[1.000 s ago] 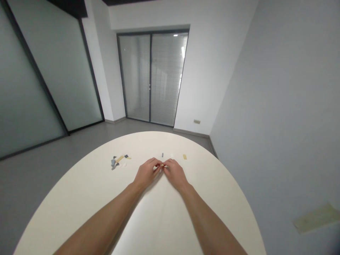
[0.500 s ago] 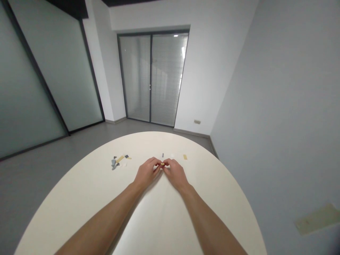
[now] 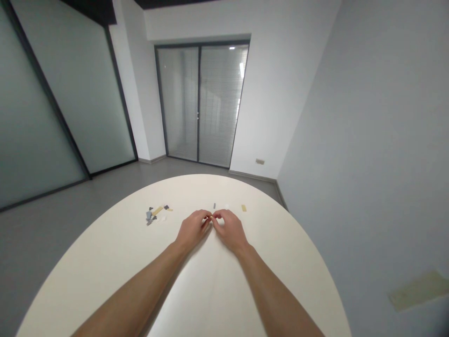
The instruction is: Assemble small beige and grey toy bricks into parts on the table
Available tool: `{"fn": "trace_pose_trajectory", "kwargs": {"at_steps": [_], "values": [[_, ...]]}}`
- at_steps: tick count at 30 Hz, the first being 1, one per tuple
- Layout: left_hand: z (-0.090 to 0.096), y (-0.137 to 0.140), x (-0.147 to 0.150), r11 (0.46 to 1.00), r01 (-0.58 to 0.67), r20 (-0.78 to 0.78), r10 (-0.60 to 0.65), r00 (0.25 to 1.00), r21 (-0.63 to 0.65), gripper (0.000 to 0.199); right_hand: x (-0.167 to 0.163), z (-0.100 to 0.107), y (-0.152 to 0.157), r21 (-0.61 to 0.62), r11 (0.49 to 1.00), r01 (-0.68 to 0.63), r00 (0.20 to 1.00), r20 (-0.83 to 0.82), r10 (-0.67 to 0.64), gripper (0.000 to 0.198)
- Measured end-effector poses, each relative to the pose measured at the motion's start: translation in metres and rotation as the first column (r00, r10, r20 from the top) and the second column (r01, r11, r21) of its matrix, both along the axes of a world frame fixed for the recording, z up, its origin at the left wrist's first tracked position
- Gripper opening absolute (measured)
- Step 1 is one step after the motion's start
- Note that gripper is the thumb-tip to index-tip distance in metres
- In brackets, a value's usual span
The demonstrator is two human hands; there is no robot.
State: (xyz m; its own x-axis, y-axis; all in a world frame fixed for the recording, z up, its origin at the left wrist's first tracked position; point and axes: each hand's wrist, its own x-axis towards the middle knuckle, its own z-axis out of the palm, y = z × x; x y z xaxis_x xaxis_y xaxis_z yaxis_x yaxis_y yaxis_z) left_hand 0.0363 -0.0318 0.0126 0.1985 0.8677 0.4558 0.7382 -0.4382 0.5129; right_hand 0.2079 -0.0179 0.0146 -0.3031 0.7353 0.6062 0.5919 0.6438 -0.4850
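Note:
My left hand (image 3: 192, 229) and my right hand (image 3: 229, 228) meet fingertip to fingertip over the middle of the table, both closed in a pinch. Between them is a small yellow piece (image 3: 211, 216), perhaps a toy building brick; the fingers hide most of it. Just beyond the fingertips lies a small grey piece (image 3: 214, 205). To the right of that is a tan rectangular piece (image 3: 243, 208), lying flat, with a faint white piece (image 3: 227, 206) between the two.
A loose group of small parts lies on the round white table (image 3: 115, 262) at left: several grey pieces (image 3: 149, 215), a long tan piece (image 3: 157, 210), a black piece (image 3: 166, 207) and white ones (image 3: 163, 218). A wall (image 3: 372, 140) stands close on the right.
My fingertips have drawn closer together around the yellow piece, which now shows less. My right hand has shifted slightly left. The loose parts lie as before.

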Motion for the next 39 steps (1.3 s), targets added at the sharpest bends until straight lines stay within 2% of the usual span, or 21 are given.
{"fn": "trace_pose_trajectory", "kwargs": {"at_steps": [6, 12, 21, 25, 30, 39], "values": [[0.0007, -0.0017, 0.0008, 1.000, -0.018, -0.021, 0.018, 1.000, 0.021, 0.013, 0.0005, -0.0003, 0.0030, 0.018, 1.000, -0.024, 0.998, 0.056, 0.023, 0.007], [-0.0018, -0.0003, 0.0011, 0.998, -0.054, -0.014, 0.055, 0.998, 0.014, 0.012, 0.0002, 0.0026, 0.0025, -0.010, 1.000, 0.029, 0.994, 0.103, -0.028, 0.006], [-0.0011, 0.0004, -0.0007, 0.999, 0.015, -0.015, -0.014, 1.000, 0.052, 0.015, 0.0021, 0.0010, 0.0024, -0.035, 0.996, 0.088, 0.990, 0.112, -0.083, 0.010], [-0.0035, 0.0027, -0.0006, 0.997, 0.035, -0.012, -0.034, 0.999, 0.071, 0.015, 0.0023, -0.0015, 0.0028, -0.015, 0.997, 0.069, 0.995, 0.070, -0.068, 0.008], [-0.0046, 0.0040, 0.0002, 0.997, 0.023, -0.015, -0.022, 1.000, 0.072, 0.014, 0.0026, -0.0009, 0.0046, 0.003, 0.999, 0.040, 0.995, 0.089, -0.040, 0.009], [0.0011, 0.0011, 0.0027, 0.998, 0.021, -0.008, -0.021, 1.000, 0.059, 0.013, 0.0035, -0.0011, 0.0062, -0.002, 0.992, 0.124, 0.982, 0.145, -0.123, 0.006]]}}
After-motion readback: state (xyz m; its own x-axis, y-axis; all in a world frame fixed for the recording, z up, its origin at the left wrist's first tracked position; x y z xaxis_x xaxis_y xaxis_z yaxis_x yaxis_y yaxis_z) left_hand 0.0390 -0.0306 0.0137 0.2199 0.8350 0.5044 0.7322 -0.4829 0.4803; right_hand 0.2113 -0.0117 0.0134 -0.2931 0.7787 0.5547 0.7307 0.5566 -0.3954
